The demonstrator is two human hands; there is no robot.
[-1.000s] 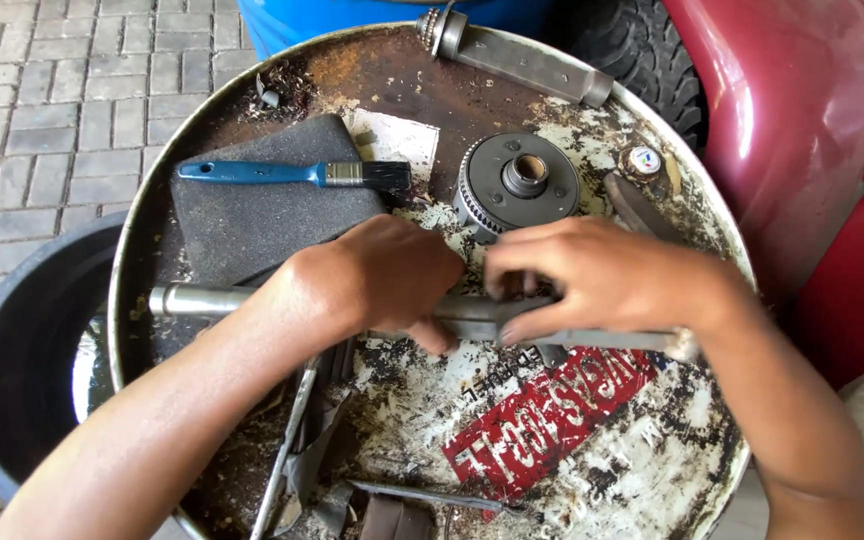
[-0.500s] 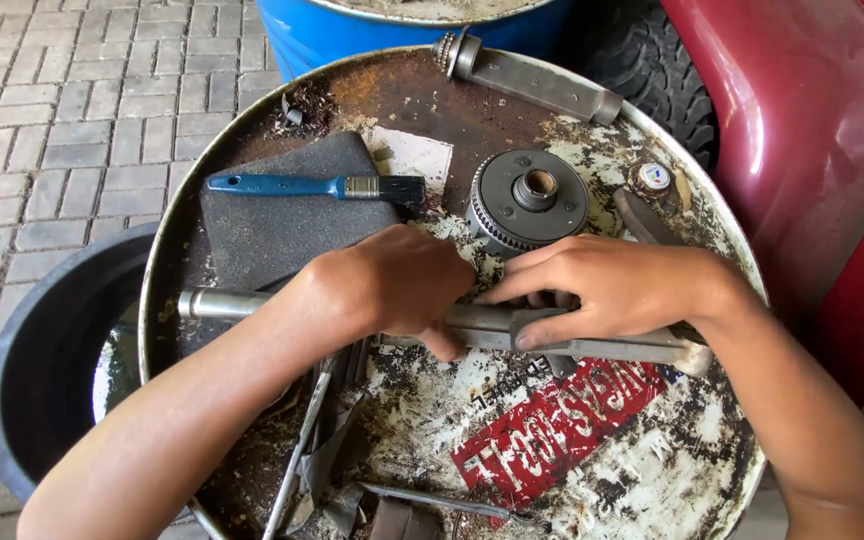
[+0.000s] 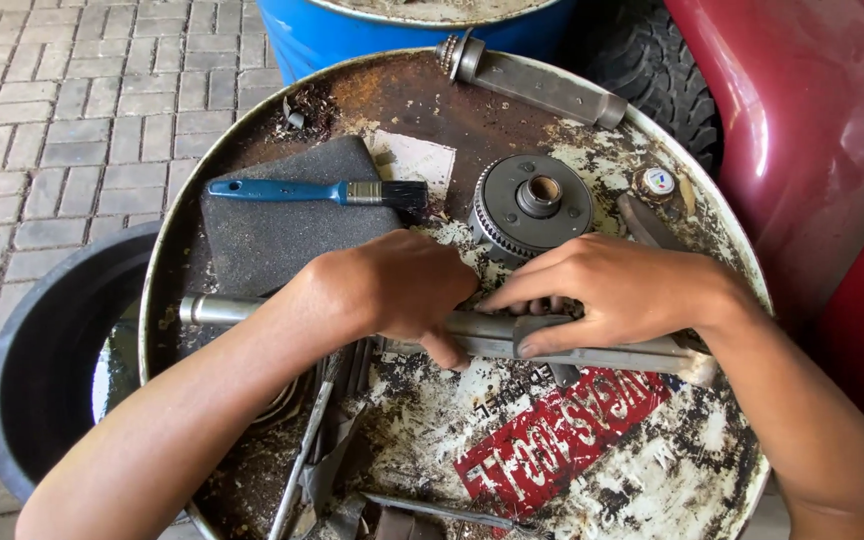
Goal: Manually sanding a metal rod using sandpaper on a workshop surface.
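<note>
Both forearms enter from below and meet over a long grey shaft (image 3: 492, 340) lying crosswise on a rusty drum lid (image 3: 412, 100). The left hand (image 3: 397, 290) is curled knuckles-up over the shaft's middle, its grip clenched around the shaft. The right hand (image 3: 612, 295) lies just beside it, fingers stretched leftward along the top and thumb pressed to the near side, its grip also grasping the shaft. The shaft's left end (image 3: 202, 308) projects bare beyond the left wrist. Just behind the hands sits a toothed gear hub (image 3: 532, 205); farther left a blue-handled brush (image 3: 312, 192) lies on a dark foam pad (image 3: 282, 235). A second shaft (image 3: 532, 85) rests at the lid's far rim, and a small round cap (image 3: 658, 181) near the right rim. Thin metal strips (image 3: 322, 450) lie under the left forearm. A black tub (image 3: 42, 370) stands left of the drum, a blue barrel (image 3: 352, 35) behind it, a tyre (image 3: 652, 70) and red bodywork (image 3: 812, 140) to the right
</note>
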